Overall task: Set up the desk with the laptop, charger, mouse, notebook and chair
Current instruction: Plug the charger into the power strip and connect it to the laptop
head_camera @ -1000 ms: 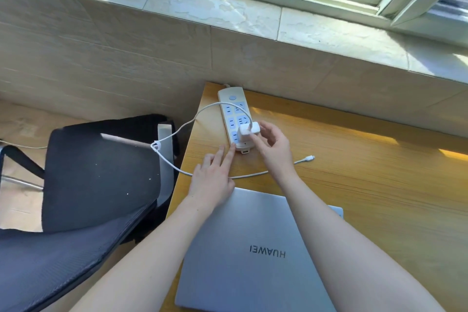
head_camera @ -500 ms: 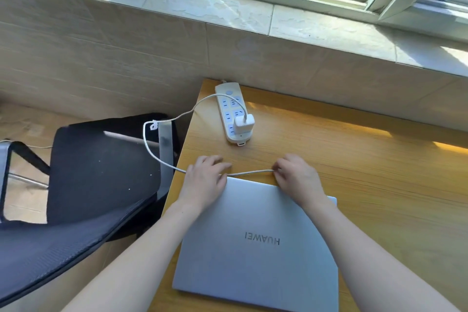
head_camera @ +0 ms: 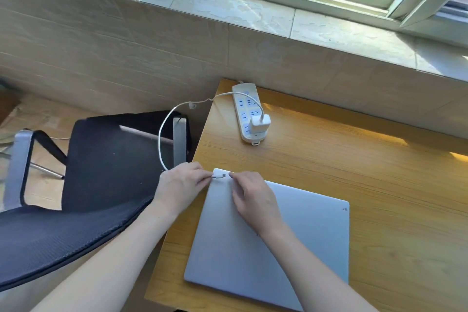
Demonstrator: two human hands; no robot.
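Two risks: the left hand [head_camera: 182, 184] pinching the charger plug [head_camera: 219, 176] at the closed laptop's [head_camera: 273, 243] eleven-o'clock corner could miss the port, or the cable [head_camera: 162, 139] could snag the chair [head_camera: 101, 175], while the right hand [head_camera: 253, 197], loosely curled, steadies the lid.

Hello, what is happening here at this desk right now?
A person is setting up a desk. The white charger is plugged into the power strip at the back left of the desk. Its cable loops off the desk edge over the black chair and comes back to the left hand, which pinches it near the plug end. The right hand rests on the closed silver laptop, at its far left corner. The plug is not yet in the laptop.
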